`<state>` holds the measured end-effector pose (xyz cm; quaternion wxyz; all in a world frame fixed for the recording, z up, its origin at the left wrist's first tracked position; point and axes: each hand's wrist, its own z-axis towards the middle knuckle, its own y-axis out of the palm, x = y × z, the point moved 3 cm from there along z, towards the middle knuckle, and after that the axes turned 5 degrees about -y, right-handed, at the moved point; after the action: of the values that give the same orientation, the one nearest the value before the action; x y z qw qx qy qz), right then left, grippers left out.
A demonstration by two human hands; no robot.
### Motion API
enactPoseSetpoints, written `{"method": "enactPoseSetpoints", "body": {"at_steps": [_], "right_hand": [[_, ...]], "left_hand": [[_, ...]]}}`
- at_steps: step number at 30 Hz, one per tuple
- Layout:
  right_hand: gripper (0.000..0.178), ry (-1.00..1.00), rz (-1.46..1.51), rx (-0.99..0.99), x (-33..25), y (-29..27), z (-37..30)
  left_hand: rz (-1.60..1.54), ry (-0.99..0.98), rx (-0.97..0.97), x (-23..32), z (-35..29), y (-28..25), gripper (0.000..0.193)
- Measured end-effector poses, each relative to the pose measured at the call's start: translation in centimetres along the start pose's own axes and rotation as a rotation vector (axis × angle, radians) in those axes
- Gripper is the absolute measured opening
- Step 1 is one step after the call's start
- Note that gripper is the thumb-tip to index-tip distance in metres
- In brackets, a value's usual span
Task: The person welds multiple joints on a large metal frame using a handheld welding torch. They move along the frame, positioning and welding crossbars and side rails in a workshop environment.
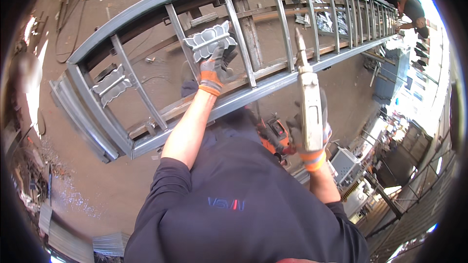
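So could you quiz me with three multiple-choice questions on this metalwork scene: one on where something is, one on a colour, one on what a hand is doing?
1. Where does the left hand hold the ornamental metal piece?
A. On the floor
B. Against a bar of the grey metal frame
C. On the orange power tool

2. What colour are the glove cuffs?
A. Orange
B. Green
C. White

3. What is the right hand doing?
A. Hanging empty
B. Resting flat on the frame
C. Gripping a welding torch pointed up at the frame

Answers: 1 B, the ornament sits between the frame's upright bars; 2 A, both wrists show orange bands; 3 C, the gloved fingers wrap the torch's handle.
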<state>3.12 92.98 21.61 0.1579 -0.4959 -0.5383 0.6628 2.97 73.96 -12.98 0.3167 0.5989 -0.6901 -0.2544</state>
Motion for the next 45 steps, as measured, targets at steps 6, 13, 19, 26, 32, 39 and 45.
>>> {"method": "enactPoseSetpoints", "body": {"at_steps": [6,13,19,26,32,39,45], "right_hand": [[0.077,0.098,0.028,-0.005,-4.0,3.9,0.6],[0.065,0.222,0.276,-0.143,-2.4,8.9,3.6],[0.043,0.613,0.448,-0.277,-3.4,6.7,1.2],[0.051,0.319,0.168,-0.211,-3.0,8.9,4.9],[0.075,0.077,0.122,-0.157,-1.4,11.1,7.8],[0.066,0.122,0.337,-0.250,0.2,12.4,6.7],[0.053,0.177,0.288,-0.123,0.3,13.7,6.9]], "left_hand": [[0.021,0.004,-0.132,-1.1,2.3,-1.3,0.043],[-0.074,0.134,-0.116,1.1,1.2,1.9,0.039],[1.200,0.592,-0.109,0.9,-4.1,1.4,0.035],[-0.126,0.096,-0.104,0.3,1.3,1.6,0.046],[-0.175,0.051,-0.043,0.6,0.7,1.8,0.032],[0.110,0.165,-0.052,0.3,1.0,0.9,0.030],[0.311,0.180,-0.060,-0.1,1.5,-0.3,0.035]]}}
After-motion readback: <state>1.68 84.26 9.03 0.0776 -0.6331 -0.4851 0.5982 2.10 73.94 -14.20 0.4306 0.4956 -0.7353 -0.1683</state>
